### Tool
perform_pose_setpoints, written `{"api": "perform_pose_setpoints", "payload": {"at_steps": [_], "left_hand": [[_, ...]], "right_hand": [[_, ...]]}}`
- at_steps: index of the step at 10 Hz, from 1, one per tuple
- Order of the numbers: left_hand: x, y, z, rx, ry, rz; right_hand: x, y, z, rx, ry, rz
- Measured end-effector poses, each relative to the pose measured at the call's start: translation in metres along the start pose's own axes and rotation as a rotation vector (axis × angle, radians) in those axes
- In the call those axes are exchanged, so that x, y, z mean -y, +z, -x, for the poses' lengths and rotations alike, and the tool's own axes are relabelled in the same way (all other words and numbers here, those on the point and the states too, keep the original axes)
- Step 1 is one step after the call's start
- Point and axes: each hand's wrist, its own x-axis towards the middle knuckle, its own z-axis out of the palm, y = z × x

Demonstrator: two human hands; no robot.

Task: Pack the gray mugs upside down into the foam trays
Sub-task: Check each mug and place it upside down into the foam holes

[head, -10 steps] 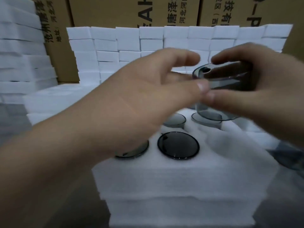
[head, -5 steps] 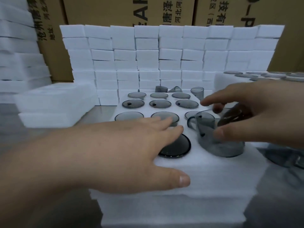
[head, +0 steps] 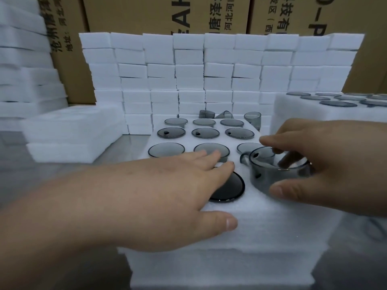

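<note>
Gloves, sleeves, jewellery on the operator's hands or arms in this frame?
None visible. The left hand and right hand are bare, with no gloves, rings or watch in view. No sleeve reaches into the frame on either side. Thumbnails are short and unpainted.

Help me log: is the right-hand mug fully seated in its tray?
No. The gray mug, gripped by the right hand, stands above the foam tray, handle exposed; packed mugs sit nearly flush.

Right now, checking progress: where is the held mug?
Head view, right side: gray mug in the right hand, on the foam tray, front-right corner.
</note>
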Motion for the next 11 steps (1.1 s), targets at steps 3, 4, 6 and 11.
{"api": "perform_pose_setpoints", "payload": {"at_steps": [3,4,6,11], "left_hand": [[-0.001,0.003,0.000,-0.014,-0.005,-0.010],[-0.002,0.003,-0.001,-0.020,0.007,-0.023],[0.000,0.004,-0.002,-0.048,0.027,-0.043],[0.012,-0.001,0.007,-0.302,0.075,0.214]], "right_hand": [[0.002,0.001,0.002,-0.013,0.063,0.107],[0.004,0.003,0.003,-0.020,0.083,0.127],[0.012,-0.005,0.010,-0.228,0.060,-0.137],[0.026,0.019,-0.019,0.053,-0.239,-0.309]]}}
